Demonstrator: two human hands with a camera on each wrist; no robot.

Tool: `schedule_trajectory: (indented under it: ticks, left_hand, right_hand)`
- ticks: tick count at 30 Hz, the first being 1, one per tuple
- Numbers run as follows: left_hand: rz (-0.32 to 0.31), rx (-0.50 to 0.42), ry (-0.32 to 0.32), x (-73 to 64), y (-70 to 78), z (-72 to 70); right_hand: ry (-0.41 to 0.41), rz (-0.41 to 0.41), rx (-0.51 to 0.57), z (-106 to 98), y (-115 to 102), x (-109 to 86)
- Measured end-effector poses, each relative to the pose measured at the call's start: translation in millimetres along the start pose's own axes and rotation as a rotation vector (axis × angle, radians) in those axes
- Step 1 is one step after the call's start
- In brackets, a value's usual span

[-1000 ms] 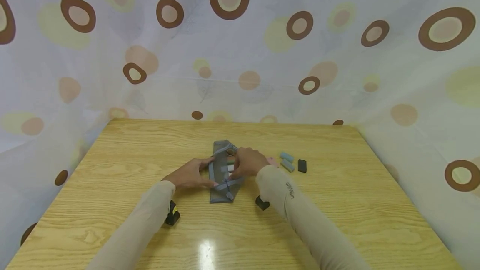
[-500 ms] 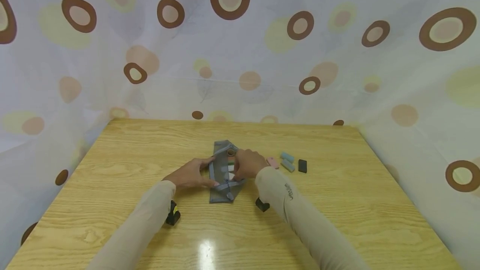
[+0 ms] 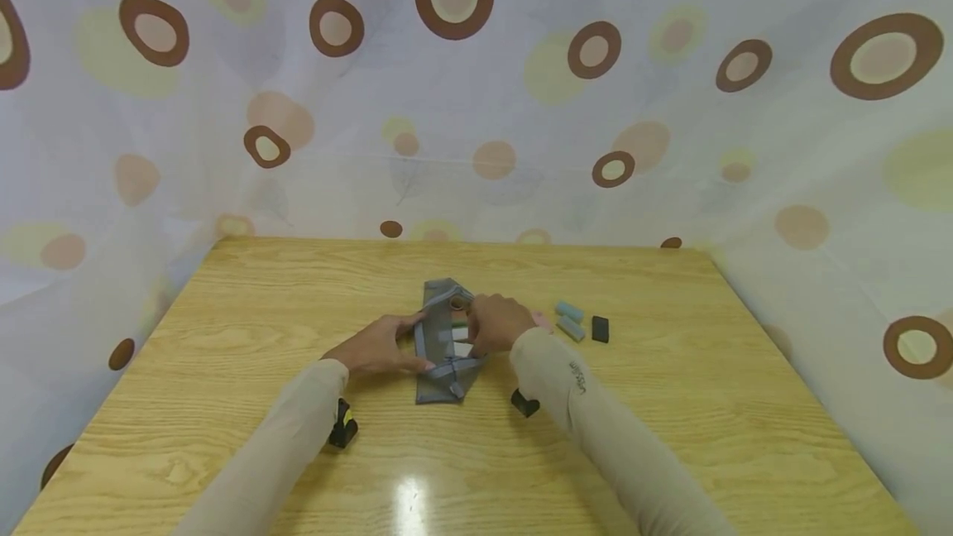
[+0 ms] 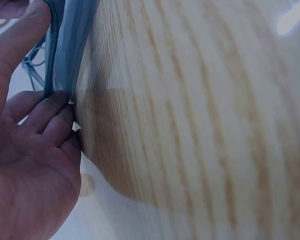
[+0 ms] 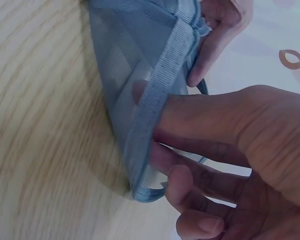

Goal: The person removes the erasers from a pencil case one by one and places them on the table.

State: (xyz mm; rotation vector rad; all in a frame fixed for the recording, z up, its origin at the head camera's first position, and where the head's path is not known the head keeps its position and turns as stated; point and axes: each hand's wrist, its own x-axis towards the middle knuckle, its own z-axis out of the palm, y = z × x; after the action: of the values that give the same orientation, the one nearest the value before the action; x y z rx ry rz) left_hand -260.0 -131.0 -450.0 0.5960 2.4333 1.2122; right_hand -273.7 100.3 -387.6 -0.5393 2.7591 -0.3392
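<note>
- A grey mesh pouch [image 3: 434,346] lay near the middle of the table [image 3: 744,404], its mouth gaping, with white pieces [image 3: 462,350] inside.
- The left hand [image 3: 378,346] touched the pouch's left edge, thumb and forefinger spread well apart; whether it pinched the rim could not be told.
- The right hand [image 3: 497,325] had its thumb and forefinger inside the mouth, other fingers loosely bent; any hold was hidden.
- Two pale blue rolls [image 3: 571,328] and a black block [image 3: 600,329] lay to the right.
- Behind hung a spotted sheet [image 3: 521,118].
</note>
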Motion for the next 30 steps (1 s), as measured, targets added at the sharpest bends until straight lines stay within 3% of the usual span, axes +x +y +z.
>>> schedule_trajectory:
  ticks: [8, 16, 21, 30]
  left_hand:
    - [-0.02, -0.008, 0.004, 1.5, 0.4, 1.9]
    - [-0.003, 0.005, 0.006, 0.9, 0.8, 1.5]
    - [0.001, 0.006, 0.005, 1.0, 1.8, 1.7]
    - [0.009, -0.002, 0.009, -0.9, 1.8, 1.3]
  right_hand:
    - [-0.006, 0.016, 0.025, 1.6, 2.0, -1.7]
    - [0.007, -0.03, 0.015, 1.5, 2.7, -1.7]
    - [-0.019, -0.003, 0.034, 2.2, 3.3, -1.3]
    - [-0.025, -0.029, 0.061, -1.6, 5.3, 0.4]
